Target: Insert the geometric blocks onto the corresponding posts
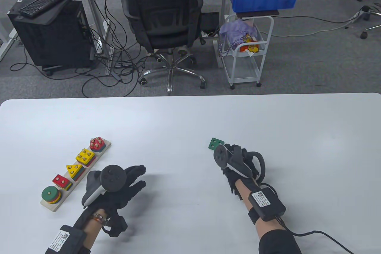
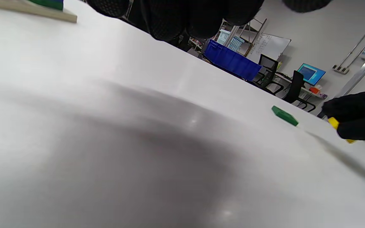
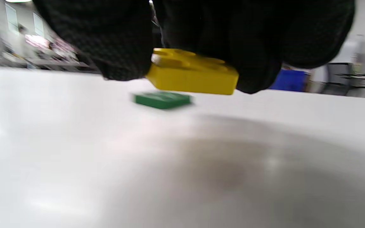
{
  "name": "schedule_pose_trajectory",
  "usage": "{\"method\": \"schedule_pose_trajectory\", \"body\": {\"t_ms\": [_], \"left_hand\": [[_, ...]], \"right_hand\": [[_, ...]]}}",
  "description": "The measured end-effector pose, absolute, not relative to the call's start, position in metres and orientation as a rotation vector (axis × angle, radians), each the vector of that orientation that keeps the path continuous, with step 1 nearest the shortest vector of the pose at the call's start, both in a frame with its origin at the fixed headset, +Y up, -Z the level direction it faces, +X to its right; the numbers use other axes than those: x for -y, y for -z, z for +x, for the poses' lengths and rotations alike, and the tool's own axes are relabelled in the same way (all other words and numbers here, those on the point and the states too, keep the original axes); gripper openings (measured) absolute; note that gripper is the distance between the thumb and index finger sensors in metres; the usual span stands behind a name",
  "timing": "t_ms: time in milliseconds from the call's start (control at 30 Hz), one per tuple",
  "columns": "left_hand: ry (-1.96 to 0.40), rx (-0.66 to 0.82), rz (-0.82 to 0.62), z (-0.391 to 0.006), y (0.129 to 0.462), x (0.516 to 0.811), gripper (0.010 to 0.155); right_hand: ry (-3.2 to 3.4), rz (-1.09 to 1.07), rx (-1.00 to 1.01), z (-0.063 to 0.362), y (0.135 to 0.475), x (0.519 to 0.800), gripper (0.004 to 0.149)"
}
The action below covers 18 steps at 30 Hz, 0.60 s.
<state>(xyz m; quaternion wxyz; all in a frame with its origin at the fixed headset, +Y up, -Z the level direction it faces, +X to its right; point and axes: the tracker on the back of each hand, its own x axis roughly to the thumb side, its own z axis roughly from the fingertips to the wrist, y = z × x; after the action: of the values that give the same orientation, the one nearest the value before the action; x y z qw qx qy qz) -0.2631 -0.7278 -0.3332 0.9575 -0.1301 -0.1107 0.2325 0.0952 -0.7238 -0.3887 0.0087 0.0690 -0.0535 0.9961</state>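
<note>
A: How far along does this look?

B: Mostly done, I'd judge. The wooden board point(image 1: 76, 173) just left of the left hand point(image 1: 114, 185) carries five stacks of coloured blocks on its posts. Two pieces are off it: a yellow block point(image 3: 192, 71) pinched in the right hand point(image 1: 238, 163), and a green block point(image 1: 216, 143) lying flat on the table point(image 1: 190, 117) just beyond that hand's fingertips.

A: So two left to place?

B: As far as I can see, yes. The yellow one looks bound for one of the stacks well off to the left of the hand holding it, which one I can't tell, and the green one is not yet picked up.

A: And the left hand?

B: Fingers spread apart, holding nothing, over the table beside the board.

A: Does the table view show the yellow block?

B: No, the right hand and its tracker hide it there. The right wrist view shows it raised off the table between gloved fingertips point(image 3: 122, 47), with the green block behind it. The left wrist view catches only a yellow sliver at the right hand.
</note>
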Motion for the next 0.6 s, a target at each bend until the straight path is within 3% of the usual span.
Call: {"method": "schedule_pose_trajectory", "body": {"t_ms": [267,367,600], "left_hand": [[-0.939,0.276,-0.472,-0.252,0.328,0.736,0.058],[-1.087,0.296,-0.568,-0.246,0.325,0.740,0.062],[-1.336,0.389,-0.944,-0.231,0.321,0.753,0.071]], "right_hand": [[-2.664,0.856,0.364,0.020,0.322,0.692,0.065],[-2.509,0.979,0.399,-0.001,0.306,0.684,0.067],[-2.323,1.080,0.404,-0.024,0.293,0.678,0.071]]}}
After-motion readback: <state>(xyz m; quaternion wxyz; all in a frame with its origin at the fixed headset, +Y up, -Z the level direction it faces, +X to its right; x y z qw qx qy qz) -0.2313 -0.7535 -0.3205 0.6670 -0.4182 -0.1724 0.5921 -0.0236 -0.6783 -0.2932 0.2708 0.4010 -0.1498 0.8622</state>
